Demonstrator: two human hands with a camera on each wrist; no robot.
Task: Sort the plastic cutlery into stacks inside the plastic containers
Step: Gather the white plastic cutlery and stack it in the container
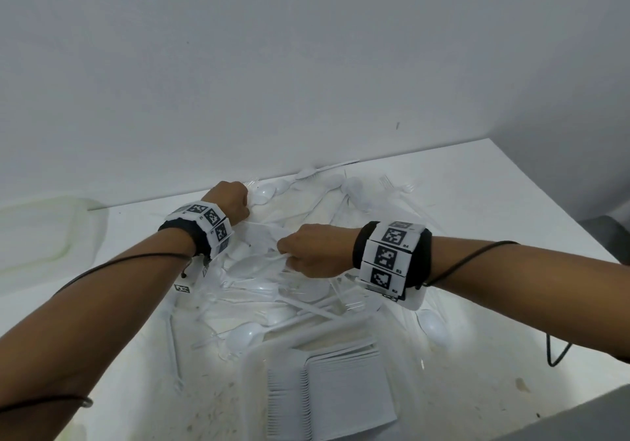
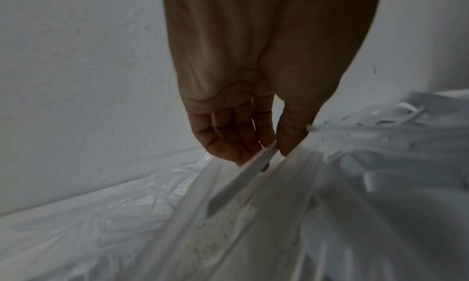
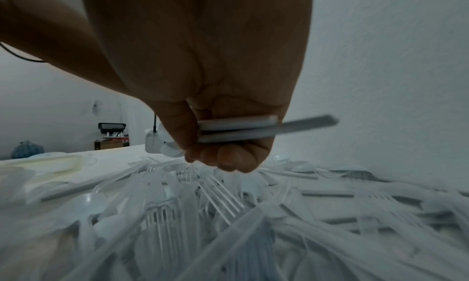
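A heap of white and clear plastic cutlery (image 1: 283, 283) covers the table between my arms. My left hand (image 1: 235, 201) is at the heap's far edge near the wall and pinches the handle of one white piece (image 2: 243, 183) between thumb and fingers. My right hand (image 1: 303, 253) hovers over the middle of the heap and grips a bundle of several white handles (image 3: 243, 129) that stick out sideways from its fist. A clear plastic container (image 1: 252, 365) at the near edge holds a neat stack of white forks (image 1: 300, 403).
A pale lid or second container (image 1: 44, 232) lies at the far left of the table. The white wall (image 1: 306, 65) rises just behind the heap. Loose spoons (image 1: 433, 324) and forks lie to the right. A black cable (image 1: 559, 355) hangs off my right arm.
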